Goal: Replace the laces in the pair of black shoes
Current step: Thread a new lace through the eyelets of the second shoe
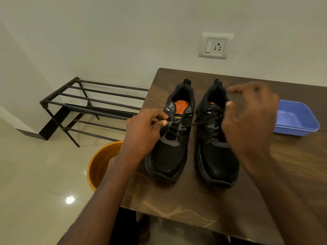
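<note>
Two black shoes stood side by side on the desk [177, 200], toes toward the person, and everything else is placed from the left shoe [170, 135]. The right shoe [215, 138] sat just beside it, a blue tub [297, 119] farther right on the desk, an orange bucket [99, 165] on the floor to its left, and a rack [92, 106] beyond that. The left hand [143, 133] rested at the left shoe's eyelets, thumb and fingers [163, 123] pinching its lace [178, 127], which ran loose toward the right shoe. The right hand [247, 117] hovered over the right shoe's laces, fingers loosely spread; whether it held a strand could not be told. The lace looked thin, limp and light, likely to slip, so it is best gripped near its stiff tip; the shoes looked soft-topped and light enough to shift when pulled.
</note>
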Motion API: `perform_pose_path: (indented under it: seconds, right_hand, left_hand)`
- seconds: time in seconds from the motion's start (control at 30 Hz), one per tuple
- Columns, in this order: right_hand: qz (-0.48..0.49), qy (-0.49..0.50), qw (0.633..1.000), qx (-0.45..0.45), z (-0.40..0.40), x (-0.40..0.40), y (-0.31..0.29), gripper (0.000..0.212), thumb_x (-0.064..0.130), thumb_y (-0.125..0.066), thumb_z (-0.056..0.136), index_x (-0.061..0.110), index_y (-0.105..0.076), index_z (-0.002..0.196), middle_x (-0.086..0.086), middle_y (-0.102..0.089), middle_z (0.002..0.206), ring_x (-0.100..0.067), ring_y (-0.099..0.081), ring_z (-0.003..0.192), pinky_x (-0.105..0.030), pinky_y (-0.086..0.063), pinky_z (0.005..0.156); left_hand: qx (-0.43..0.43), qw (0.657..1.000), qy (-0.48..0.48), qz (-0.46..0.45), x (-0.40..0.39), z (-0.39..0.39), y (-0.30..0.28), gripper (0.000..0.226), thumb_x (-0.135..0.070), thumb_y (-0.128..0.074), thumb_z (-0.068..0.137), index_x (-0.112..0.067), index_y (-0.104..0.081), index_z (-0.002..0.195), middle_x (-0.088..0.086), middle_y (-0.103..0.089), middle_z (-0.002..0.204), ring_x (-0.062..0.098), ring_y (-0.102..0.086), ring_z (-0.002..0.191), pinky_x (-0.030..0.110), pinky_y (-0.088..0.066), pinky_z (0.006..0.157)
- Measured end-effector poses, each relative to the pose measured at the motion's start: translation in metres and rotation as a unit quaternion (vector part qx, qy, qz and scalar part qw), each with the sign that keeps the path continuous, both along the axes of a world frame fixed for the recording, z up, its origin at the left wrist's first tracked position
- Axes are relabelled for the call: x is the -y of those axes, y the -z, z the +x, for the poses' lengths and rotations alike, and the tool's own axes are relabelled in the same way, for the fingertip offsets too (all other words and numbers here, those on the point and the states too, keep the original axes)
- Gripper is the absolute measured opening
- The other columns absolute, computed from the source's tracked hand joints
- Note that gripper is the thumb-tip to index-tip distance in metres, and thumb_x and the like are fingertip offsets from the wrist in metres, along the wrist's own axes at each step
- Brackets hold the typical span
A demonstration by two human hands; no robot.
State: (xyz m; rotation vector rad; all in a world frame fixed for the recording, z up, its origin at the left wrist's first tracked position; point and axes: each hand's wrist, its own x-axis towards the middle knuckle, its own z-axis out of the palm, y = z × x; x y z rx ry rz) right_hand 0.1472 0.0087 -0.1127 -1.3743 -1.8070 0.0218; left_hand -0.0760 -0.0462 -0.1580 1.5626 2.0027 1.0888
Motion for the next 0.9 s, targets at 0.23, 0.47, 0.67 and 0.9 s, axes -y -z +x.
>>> perform_pose_path:
  seconds: [0.23,0.47,0.67,0.9]
  right_hand:
    - [-0.194,-0.139,0.962,0.129,-0.035,0.01,0.017,0.005,0.036,-0.071,0.094,0.032,-0.071,0.092,0.01,-0.062,0.103,-0.014,-0.054,0.105,-0.044,-0.05,0.095]
    - [-0.061,0.069,0.995,-0.046,0.012,-0.007,-0.008,0.007,0.02,-0.065,0.098,0.024,-0.068,0.102,-0.002,-0.06,0.116,-0.025,-0.055,0.108,-0.028,-0.034,0.08]
    - [-0.171,-0.119,0.964,0.166,-0.026,0.017,0.005,0.024,0.043,-0.071,0.092,0.027,-0.072,0.11,0.004,-0.056,0.123,-0.02,-0.045,0.12,-0.041,-0.046,0.1]
    - [-0.162,0.005,0.985,0.058,-0.001,-0.003,0.001,0.008,0.025,-0.072,0.095,0.022,-0.075,0.102,-0.001,-0.063,0.114,-0.017,-0.055,0.101,-0.032,-0.045,0.083]
  left_hand:
    - [-0.03,0.999,0.015,-0.001,0.003,0.005,-0.004,0.011,-0.026,-0.074,0.094,-0.034,-0.067,0.095,-0.015,-0.067,0.092,0.0,-0.064,0.084,0.02,-0.053,0.073]
    - [-0.043,0.999,0.032,-0.007,0.001,0.005,-0.006,0.01,-0.023,-0.072,0.095,-0.03,-0.065,0.095,-0.013,-0.064,0.098,-0.001,-0.06,0.09,0.011,-0.044,0.074]
    - [-0.051,0.997,0.047,0.023,0.002,0.005,-0.004,0.008,-0.022,-0.074,0.093,-0.025,-0.067,0.095,-0.009,-0.064,0.099,0.006,-0.061,0.091,0.012,-0.043,0.074]
    - [-0.026,0.998,0.058,0.021,0.003,0.001,-0.001,0.014,-0.013,-0.074,0.093,-0.025,-0.07,0.101,-0.012,-0.066,0.089,-0.003,-0.062,0.088,0.004,-0.046,0.078]
